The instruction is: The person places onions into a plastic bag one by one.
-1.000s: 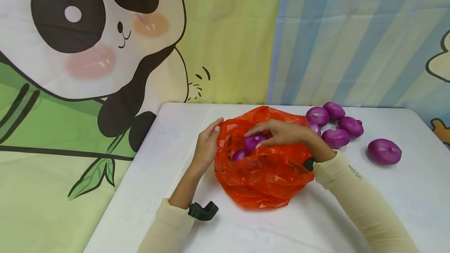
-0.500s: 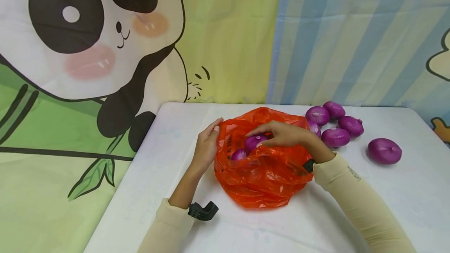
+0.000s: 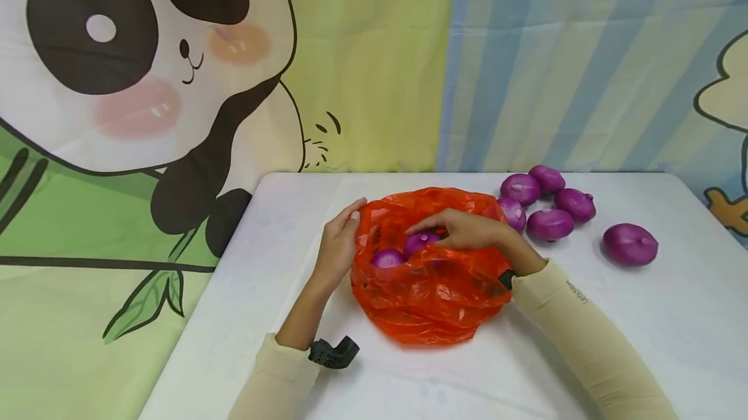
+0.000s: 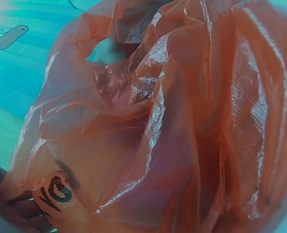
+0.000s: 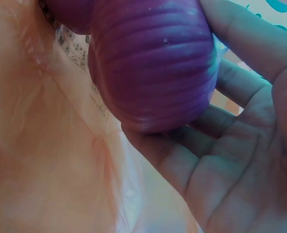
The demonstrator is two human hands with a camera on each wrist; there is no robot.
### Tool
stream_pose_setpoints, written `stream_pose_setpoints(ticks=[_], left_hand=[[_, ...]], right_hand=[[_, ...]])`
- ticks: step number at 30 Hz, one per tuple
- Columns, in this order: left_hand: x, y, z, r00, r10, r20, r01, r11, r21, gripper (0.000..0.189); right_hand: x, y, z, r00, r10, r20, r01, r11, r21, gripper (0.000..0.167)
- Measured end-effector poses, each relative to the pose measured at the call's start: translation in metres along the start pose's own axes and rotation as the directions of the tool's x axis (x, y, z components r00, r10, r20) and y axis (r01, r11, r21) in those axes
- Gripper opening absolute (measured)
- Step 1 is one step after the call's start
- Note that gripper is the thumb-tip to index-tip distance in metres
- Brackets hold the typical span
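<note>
A thin red plastic bag (image 3: 429, 313) lies with its mouth spread, in the middle of the white table. My left hand (image 3: 337, 251) holds the bag's left rim, thumb on the near side; in the left wrist view red film (image 4: 124, 160) hides most of that hand. Inside the mouth, my right hand (image 3: 470, 230) grips a purple onion (image 3: 421, 242). The right wrist view shows fingers and thumb around the ribbed onion (image 5: 153, 68), beside the bag's wall (image 5: 51, 136). Another onion (image 3: 387, 258) sits in the bag, left of the held one.
Several purple onions (image 3: 550, 224) cluster behind and to the right of the bag, the nearest close to its rim. One more onion (image 3: 630, 245) lies apart at the right. A printed panda curtain (image 3: 362, 63) hangs behind the table (image 3: 263, 212).
My right hand has sunk slightly into the bag with the onion. The other onion in the bag shows more. My left hand keeps its hold, and the head view has shifted a little right.
</note>
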State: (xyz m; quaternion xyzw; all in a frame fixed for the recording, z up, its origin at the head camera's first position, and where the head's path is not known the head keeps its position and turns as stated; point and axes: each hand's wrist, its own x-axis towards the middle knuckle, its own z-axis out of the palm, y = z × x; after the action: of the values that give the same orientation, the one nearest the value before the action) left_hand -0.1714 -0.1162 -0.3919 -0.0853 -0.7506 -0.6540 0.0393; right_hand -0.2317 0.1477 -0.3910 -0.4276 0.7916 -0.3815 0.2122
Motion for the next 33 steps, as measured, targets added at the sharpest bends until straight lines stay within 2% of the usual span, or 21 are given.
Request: stream_pose_setpoints(ticks=[2, 7, 11, 15, 20, 24, 28, 33], left_hand=[[0.0, 0.0, -0.001, 1.0, 0.001, -0.002, -0.001, 1.0, 0.001, 0.04], [-0.002, 0.001, -0.003, 1.0, -0.017, -0.012, 0.017, 1.0, 0.005, 0.04], [-0.001, 0.001, -0.004, 1.0, -0.005, -0.014, 0.004, 1.0, -0.024, 0.04], [0.0, 0.001, -0.004, 1.0, 0.0, 0.002, 0.0, 1.0, -0.028, 0.04], [0.001, -0.001, -0.003, 1.0, 0.004, 0.009, -0.004, 1.0, -0.013, 0.04], [0.002, -0.001, -0.002, 1.0, 0.0, 0.007, 0.001, 1.0, -0.024, 0.04], [0.002, 0.0, -0.003, 1.0, -0.003, 0.008, 0.004, 0.999, -0.035, 0.04], [0.001, 0.0, -0.005, 1.0, -0.002, -0.002, 0.002, 1.0, -0.012, 0.04]], right_hand=[[0.001, 0.001, 0.001, 1.0, 0.007, 0.011, -0.007, 1.0, 0.009, 0.041], [0.003, 0.005, 0.004, 0.995, 0.023, 0.095, -0.03, 0.997, 0.068, 0.038], [0.003, 0.008, 0.008, 0.992, 0.032, 0.119, -0.036, 0.999, 0.029, 0.036], [0.001, 0.01, 0.009, 0.992, 0.053, 0.111, -0.05, 0.998, -0.03, 0.034], [-0.003, 0.009, 0.008, 0.989, 0.087, 0.12, -0.084, 0.996, -0.028, 0.04], [-0.006, 0.006, 0.006, 0.99, 0.083, 0.116, -0.08, 0.996, -0.029, 0.043], [-0.008, 0.004, 0.006, 0.994, 0.058, 0.093, -0.055, 0.998, -0.035, 0.042], [-0.016, -0.002, 0.004, 0.999, 0.031, 0.019, -0.029, 0.996, -0.084, 0.04]])
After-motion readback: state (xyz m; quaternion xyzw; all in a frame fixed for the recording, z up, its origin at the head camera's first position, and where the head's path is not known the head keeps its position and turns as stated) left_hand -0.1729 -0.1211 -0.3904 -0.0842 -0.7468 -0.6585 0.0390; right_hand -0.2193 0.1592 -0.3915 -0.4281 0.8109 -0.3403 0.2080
